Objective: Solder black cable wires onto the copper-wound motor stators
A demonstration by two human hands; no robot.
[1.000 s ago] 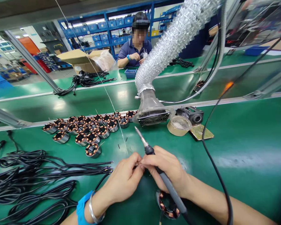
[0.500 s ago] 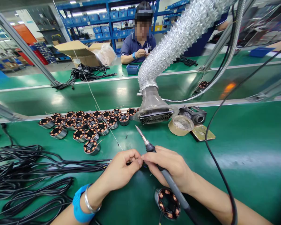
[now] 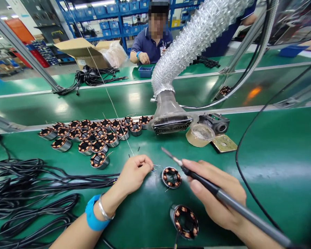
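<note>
My left hand (image 3: 133,173) is pinched shut on thin wire ends beside a small copper-wound stator (image 3: 171,177) that lies on the green mat. My right hand (image 3: 217,197) grips a soldering iron (image 3: 209,186), whose tip points up and left just above that stator. A second stator (image 3: 184,221) with a black lead sits nearer to me, under my right wrist. A thin solder wire (image 3: 111,100) runs down from above towards my left fingers.
Several more stators (image 3: 93,135) are grouped at the back left. Black cables (image 3: 28,193) lie piled at the left. A fume hose with its fan hood (image 3: 171,121), a tape roll (image 3: 200,135) and a small metal plate (image 3: 224,143) stand behind. A person works across the conveyor (image 3: 150,45).
My hands have parted: the right hand with the iron moved right and down. A stator now lies between them that was hidden before. The left hand moved slightly forward, still pinching.
</note>
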